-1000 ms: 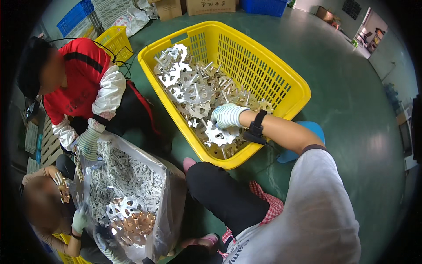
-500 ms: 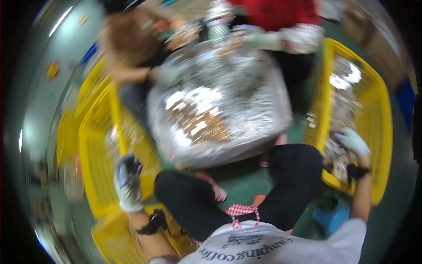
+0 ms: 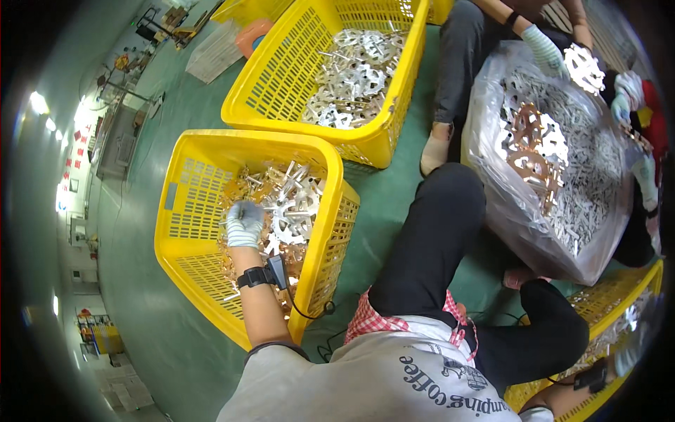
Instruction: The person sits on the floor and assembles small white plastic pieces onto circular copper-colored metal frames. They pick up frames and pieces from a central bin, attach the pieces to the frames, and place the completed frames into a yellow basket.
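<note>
My left hand (image 3: 244,224), in a pale knit glove with a black wrist strap, reaches down into a yellow slotted basket (image 3: 184,184) on my left. Its fingers are curled on the pile of silver and copper-coloured star-shaped metal parts (image 3: 292,204), and a thin piece sticks out beside the glove. My right hand (image 3: 628,349) is at the far lower right, blurred at the picture's rim, inside another yellow basket (image 3: 608,294) of metal parts. Its fingers are not clear. My black-trousered knees lie between the two baskets.
A third yellow basket (image 3: 281,77) of silver parts stands further ahead. A large clear plastic bag (image 3: 517,211) full of parts sits at the right, where other people's gloved hands (image 3: 547,48) hold a star-shaped part (image 3: 583,67). The floor (image 3: 176,105) is green.
The view has swung from the right basket and the bag over to my left side. My left hand has gone down into the left basket; my right hand stays in the right one.
</note>
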A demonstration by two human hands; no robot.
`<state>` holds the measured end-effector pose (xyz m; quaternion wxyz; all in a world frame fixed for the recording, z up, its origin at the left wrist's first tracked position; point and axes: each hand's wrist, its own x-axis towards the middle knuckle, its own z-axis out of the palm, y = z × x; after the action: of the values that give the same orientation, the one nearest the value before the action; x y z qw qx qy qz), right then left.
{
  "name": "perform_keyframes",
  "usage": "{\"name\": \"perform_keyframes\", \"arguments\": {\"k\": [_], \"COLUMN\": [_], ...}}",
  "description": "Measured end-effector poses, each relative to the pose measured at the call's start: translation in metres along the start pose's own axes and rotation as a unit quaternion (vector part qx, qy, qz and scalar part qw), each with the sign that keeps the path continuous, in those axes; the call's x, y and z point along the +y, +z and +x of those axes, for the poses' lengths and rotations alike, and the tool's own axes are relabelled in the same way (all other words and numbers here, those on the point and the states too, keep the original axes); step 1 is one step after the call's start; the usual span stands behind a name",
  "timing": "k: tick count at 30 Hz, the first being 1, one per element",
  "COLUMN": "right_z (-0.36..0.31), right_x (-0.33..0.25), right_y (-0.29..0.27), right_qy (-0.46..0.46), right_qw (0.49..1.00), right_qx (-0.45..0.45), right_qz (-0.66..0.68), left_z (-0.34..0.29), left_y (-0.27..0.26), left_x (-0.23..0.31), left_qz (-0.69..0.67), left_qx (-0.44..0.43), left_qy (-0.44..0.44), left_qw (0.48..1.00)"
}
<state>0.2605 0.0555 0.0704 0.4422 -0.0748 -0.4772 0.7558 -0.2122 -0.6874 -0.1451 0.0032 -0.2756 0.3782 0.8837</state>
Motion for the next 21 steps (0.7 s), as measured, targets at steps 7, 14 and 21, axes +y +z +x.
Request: {"name": "perform_keyframes", "arguments": {"k": [7,14,21], "right_z": [0.036,0.025,-0.020], "right_x": [0.008,0.080,0.085], "right_y": [-0.032,-0.079,-0.005], "right_qy": [0.094,0.218,0.289], "right_qw": [0.989,0.961,0.942], "right_qx": [0.104,0.165,0.056], "right_qz": [-0.044,-0.052,-0.159], "left_z": [-0.003,-0.023,-0.224], "left_y": [0.039,0.076,0.246], "left_x": [-0.057,-0.036,-0.066], "left_qz": [0.518,0.774,0.475], "left_qx": [-0.116,-0.051,-0.228], "left_qy": [0.080,0.316,0.442], "left_qw": [0.844,0.547,0.726]}}
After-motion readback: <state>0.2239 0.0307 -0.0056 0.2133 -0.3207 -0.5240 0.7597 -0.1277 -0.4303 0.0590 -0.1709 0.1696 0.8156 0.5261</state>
